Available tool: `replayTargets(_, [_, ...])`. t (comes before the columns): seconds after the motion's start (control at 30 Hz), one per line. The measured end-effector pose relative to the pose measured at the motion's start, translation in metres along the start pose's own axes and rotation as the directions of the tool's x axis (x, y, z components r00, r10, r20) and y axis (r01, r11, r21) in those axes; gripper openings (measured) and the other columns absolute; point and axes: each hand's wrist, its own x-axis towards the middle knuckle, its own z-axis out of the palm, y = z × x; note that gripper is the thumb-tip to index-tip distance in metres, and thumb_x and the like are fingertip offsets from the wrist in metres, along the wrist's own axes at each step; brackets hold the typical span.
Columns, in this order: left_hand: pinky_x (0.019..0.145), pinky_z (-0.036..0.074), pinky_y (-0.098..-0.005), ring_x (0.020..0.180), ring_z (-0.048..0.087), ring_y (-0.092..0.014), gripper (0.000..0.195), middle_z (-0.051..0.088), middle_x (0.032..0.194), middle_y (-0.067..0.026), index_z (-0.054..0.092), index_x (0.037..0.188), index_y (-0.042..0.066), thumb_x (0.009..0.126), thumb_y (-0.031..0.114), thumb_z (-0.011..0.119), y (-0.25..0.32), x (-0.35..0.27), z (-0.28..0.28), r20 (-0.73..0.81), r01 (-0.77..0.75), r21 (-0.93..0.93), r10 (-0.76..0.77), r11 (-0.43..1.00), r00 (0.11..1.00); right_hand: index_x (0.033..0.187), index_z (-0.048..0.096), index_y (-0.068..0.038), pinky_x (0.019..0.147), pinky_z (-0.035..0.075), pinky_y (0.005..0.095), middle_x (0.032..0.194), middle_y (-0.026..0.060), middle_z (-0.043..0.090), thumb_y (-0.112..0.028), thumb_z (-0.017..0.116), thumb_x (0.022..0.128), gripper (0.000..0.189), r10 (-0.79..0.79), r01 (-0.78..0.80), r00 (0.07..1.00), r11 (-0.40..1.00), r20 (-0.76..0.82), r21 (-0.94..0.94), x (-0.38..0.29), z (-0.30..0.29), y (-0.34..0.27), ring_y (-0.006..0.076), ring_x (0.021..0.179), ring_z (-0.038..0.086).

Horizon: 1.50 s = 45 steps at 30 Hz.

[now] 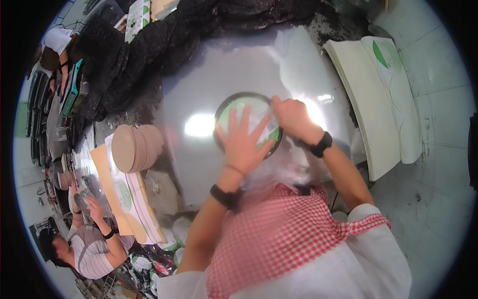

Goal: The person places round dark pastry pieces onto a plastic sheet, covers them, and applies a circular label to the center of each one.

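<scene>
A round disc (pixel 232 105) with a green-and-white printed face and a black rim lies flat on a shiny grey work surface (pixel 186 164). My left hand (pixel 244 138) rests on its face, fingers spread, holding nothing. At the disc's right edge, my right hand (pixel 297 117) is curled with the knuckles up. Whether something is pinched in its fingers is hidden. Both wrists wear black bands.
Stacked round brown boards (pixel 136 147) stand at left, near large paper sheets (pixel 127 202). Crumpled black plastic (pixel 157 48) borders the far side. A thick paper stack (pixel 368 108) lies right. One person (pixel 95 243) handles a disc at lower left; another person (pixel 56 45) works at upper left.
</scene>
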Motion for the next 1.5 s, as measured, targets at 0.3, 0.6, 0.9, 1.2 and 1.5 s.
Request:
replayTargets(0.3, [0.115,0.021,-0.0576,0.142,0.031,-0.047,0.064,0.032,0.153,-0.0288,0.048,0.143,0.002,0.090,0.034,0.066,0.049,-0.018,-0.107,-0.267,-0.118,-0.238,0.052,0.964,0.962,0.092,0.055,-0.001,0.053,0.050,0.0486,0.064,0.0205,0.062,-0.015,0.057,0.090,0.014,0.287,-0.305,0.944,0.948,-0.164,-0.094,-0.092,-0.069,0.045,0.0402,0.061,0.064])
replayTargets(0.6, [0.110,0.038,-0.0450,0.134,0.042,-0.037,0.063,0.036,0.152,-0.0207,0.035,0.147,0.004,0.097,0.034,0.059,-0.052,-0.066,-0.032,-0.053,0.069,-0.973,-0.502,0.221,0.863,0.096,0.058,0.000,0.077,0.048,0.0516,0.089,0.0198,0.066,-0.020,0.058,0.093,0.020,0.415,-0.423,0.825,0.904,-0.383,0.068,-0.123,-0.022,0.045,0.0411,0.089,0.062])
replayTargets(0.9, [0.116,0.025,-0.0488,0.144,0.029,-0.039,0.032,0.038,0.154,-0.0193,0.059,0.107,0.007,0.084,0.026,0.069,-0.091,-0.113,-0.059,0.241,-0.270,-0.420,0.394,0.866,0.887,0.092,0.059,-0.008,0.077,0.041,0.0368,0.082,0.0050,0.054,-0.008,0.062,0.082,0.010,-0.242,0.242,0.957,0.970,-0.159,-0.020,-0.102,0.013,-0.008,0.0236,0.083,0.055])
replayTargets(1.2, [0.114,0.024,-0.0513,0.143,0.031,-0.041,0.027,0.043,0.151,-0.0157,0.061,0.089,0.010,0.075,0.025,0.078,-0.108,-0.153,0.029,0.088,-0.079,-0.387,0.122,0.919,0.989,0.086,0.060,-0.010,0.078,0.041,0.0367,0.080,0.0030,0.058,-0.014,0.070,0.077,0.014,-0.175,0.142,0.958,0.977,-0.226,-0.157,-0.111,0.022,0.002,0.0222,0.084,0.056])
replayTargets(1.5, [0.113,0.022,-0.0507,0.144,0.031,-0.040,0.023,0.038,0.154,-0.0162,0.063,0.090,0.013,0.077,0.025,0.078,-0.105,-0.162,0.036,0.083,-0.070,-0.337,0.104,0.939,0.991,0.084,0.061,-0.011,0.075,0.040,0.0358,0.079,0.0025,0.058,-0.015,0.072,0.076,0.014,-0.191,0.159,0.955,0.976,-0.227,-0.151,-0.106,0.017,0.001,0.0216,0.083,0.057])
